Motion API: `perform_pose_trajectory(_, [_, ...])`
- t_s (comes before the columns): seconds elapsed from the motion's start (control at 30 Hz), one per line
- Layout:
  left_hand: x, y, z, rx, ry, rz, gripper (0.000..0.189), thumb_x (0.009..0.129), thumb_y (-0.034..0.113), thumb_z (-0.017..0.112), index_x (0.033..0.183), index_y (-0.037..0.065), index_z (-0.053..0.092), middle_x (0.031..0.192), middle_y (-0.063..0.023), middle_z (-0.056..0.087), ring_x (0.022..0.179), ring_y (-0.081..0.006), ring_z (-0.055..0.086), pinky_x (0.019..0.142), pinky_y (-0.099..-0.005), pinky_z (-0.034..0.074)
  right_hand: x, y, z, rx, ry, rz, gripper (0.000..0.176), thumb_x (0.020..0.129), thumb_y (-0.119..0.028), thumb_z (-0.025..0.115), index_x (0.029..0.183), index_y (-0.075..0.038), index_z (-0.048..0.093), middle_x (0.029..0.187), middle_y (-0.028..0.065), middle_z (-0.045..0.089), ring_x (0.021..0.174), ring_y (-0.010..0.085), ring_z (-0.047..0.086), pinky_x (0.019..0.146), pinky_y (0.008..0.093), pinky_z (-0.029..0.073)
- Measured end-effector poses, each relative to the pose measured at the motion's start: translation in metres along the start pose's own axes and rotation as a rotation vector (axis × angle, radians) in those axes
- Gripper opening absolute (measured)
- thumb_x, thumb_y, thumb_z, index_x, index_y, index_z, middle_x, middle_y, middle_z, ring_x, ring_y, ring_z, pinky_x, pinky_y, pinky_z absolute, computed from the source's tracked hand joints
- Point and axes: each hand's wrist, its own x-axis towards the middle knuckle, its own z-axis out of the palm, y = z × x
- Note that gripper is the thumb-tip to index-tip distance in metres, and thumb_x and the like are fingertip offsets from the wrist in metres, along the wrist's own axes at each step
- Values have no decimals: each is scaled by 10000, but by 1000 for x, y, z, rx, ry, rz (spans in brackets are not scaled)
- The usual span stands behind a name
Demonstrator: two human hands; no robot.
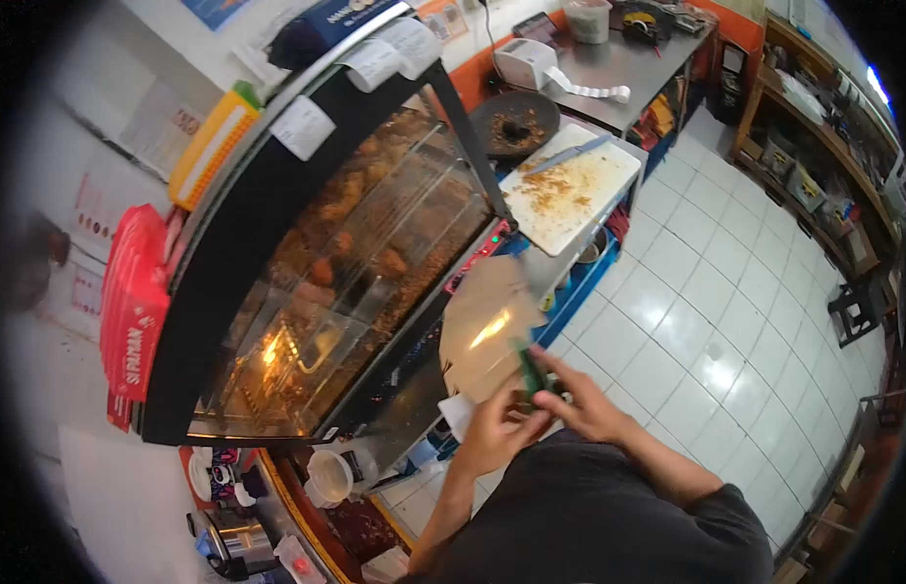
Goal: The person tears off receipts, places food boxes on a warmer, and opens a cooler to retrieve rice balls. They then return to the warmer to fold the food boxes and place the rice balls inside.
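A brown paper sheet (482, 336), slightly blurred, is in front of my body beside the glass food cabinet (346, 263). My left hand (497, 423) is closed at its lower edge, near a small white paper (457, 414). Fingers of my right hand (579, 399) are closed round a dark green object (531, 373), too blurred to name. Both hands are close together, and the green object lies between them, next to the brown paper.
Beyond the cabinet are a white cutting board (575, 195) with crumbs and a knife (567, 154), a dark mortar (512, 125) and a label printer (526, 64). A plastic container (329, 477) and a metal pot (241, 535) stand lower left. Shelves line the right.
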Motion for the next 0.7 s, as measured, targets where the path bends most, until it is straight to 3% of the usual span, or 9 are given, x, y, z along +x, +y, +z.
perform_pose_trajectory(0.03, [-9, -18, -7, -41, 109, 25, 479, 921, 86, 624, 1354, -2, 439, 1105, -88, 629, 959, -145, 635, 825, -296, 531, 9, 10, 5, -96, -60, -97, 657, 964, -346, 554, 1483, -49, 282, 1307, 264, 520, 1104, 340, 604, 926, 401, 467])
perform_pose_trajectory(0.13, [-56, -60, -27, -8, 531, 47, 399, 884, 4, 576, 1270, -45, 486, 1153, -97, 610, 980, -137, 602, 873, -294, 493, 26, 30, 26, -218, -352, -48, 670, 970, -398, 513, 1477, -41, 258, 1314, 280, 488, 1159, 422, 537, 986, 461, 432])
perform_pose_trajectory(0.27, [-150, -83, -57, 26, 1111, -171, 376, 838, -45, 547, 1211, -58, 503, 1108, -114, 595, 988, -170, 585, 868, -297, 482, 44, 106, 83, -168, -423, -84, 692, 977, -409, 516, 1488, -52, 217, 1200, 239, 555, 1065, 352, 597, 867, 388, 497])
perform_pose_trajectory(0.33, [-202, -81, -73, 197, 1205, -228, 372, 829, -51, 526, 1201, -64, 504, 1103, -114, 594, 985, -195, 592, 873, -298, 481, 58, 115, 103, 178, -686, 437, 701, 986, -436, 494, 1494, -72, 176, 1183, 202, 558, 1001, 270, 636, 770, 357, 540])
perform_pose_trajectory(0.4, [-227, -45, -63, 75, 1420, -293, 422, 832, -27, 517, 1250, -83, 514, 1206, -149, 593, 1054, -222, 588, 886, -306, 477, 65, 158, 142, 279, -695, 440, 716, 987, -443, 487, 1501, -88, 138, 1204, 188, 542, 952, 244, 648, 726, 337, 557])
perform_pose_trajectory(0.47, [-258, -42, -57, 160, 1590, -187, 333, 857, 60, 489, 1174, -29, 539, 1033, -100, 578, 848, -184, 588, 691, -286, 518, 74, 188, 184, 389, -703, 431, 732, 988, -450, 480, 1508, -103, 99, 1225, 173, 526, 903, 218, 660, 681, 317, 574])
perform_pose_trajectory(0.53, [-273, -27, -45, 228, 1665, -151, 353, 875, 84, 556, 1209, -24, 524, 1074, -139, 588, 865, -220, 603, 692, -306, 529, 84, 198, 222, 569, -743, 535, 771, 991, -448, 465, 1511, -95, 18, 1294, 189, 475, 894, 241, 664, 673, 319, 596])
perform_pose_trajectory(0.63, [-285, -25, -33, 291, 1812, -88, 384, 888, 109, 634, 1224, -34, 514, 1125, -188, 578, 915, -267, 600, 734, -339, 534, 99, 195, 269, 532, -659, 687, 810, 989, -455, 457, 1498, -62, -36, 1322, 219, 435, 986, 245, 640, 629, 286, 603])
perform_pose_trajectory(0.7, [-298, -33, -30, 288, 1877, -58, 378, 882, 109, 645, 1203, -48, 520, 1135, -199, 556, 949, -278, 581, 775, -352, 527, 99, 225, 310, 472, -547, 571, 809, 980, -466, 471, 1493, -37, 14, 1326, 258, 424, 1056, 286, 608, 693, 328, 595])
